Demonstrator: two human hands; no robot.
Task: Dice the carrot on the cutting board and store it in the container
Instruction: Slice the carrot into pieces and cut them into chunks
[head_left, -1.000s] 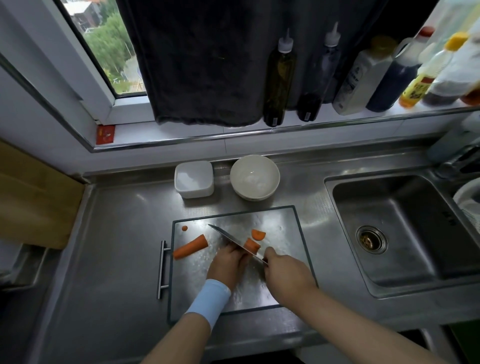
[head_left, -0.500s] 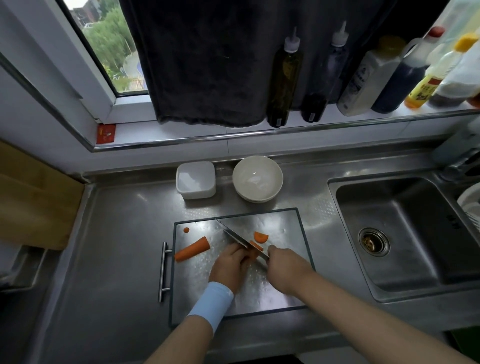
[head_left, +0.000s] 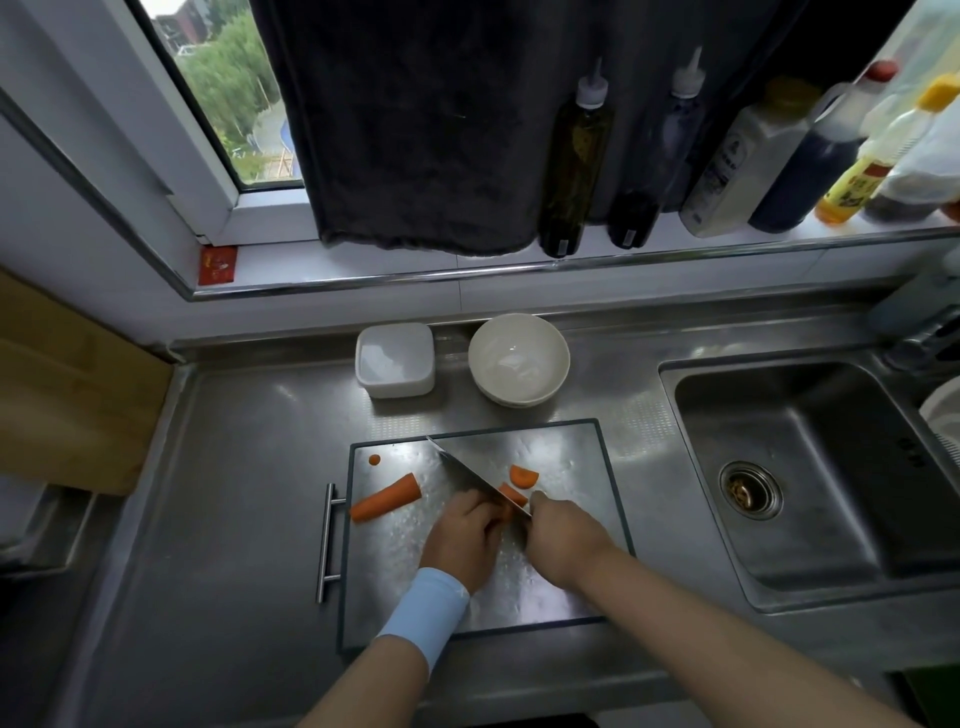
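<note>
On the steel cutting board (head_left: 566, 452), my right hand (head_left: 563, 540) grips the handle of a knife (head_left: 470, 475) whose blade runs toward the far left. My left hand (head_left: 462, 535), fingers curled, holds down a carrot piece (head_left: 511, 496) right against the blade; most of that piece is hidden. A cut half-slice (head_left: 523, 475) lies just beyond the blade. A long carrot length (head_left: 385, 497) lies at the board's left, with a tiny round slice (head_left: 374, 459) near the far left corner. The white square container (head_left: 395, 360) stands behind the board.
A white bowl (head_left: 518, 358) sits beside the container. The sink (head_left: 810, 483) lies to the right. Bottles (head_left: 574, 161) line the window ledge under a dark hanging towel (head_left: 415, 124). The board's handle (head_left: 327, 543) sticks out on its left.
The knife blade has moved slightly along the carrot piece under my left hand. The view has shifted a little; the other carrot pieces stay where they were.
</note>
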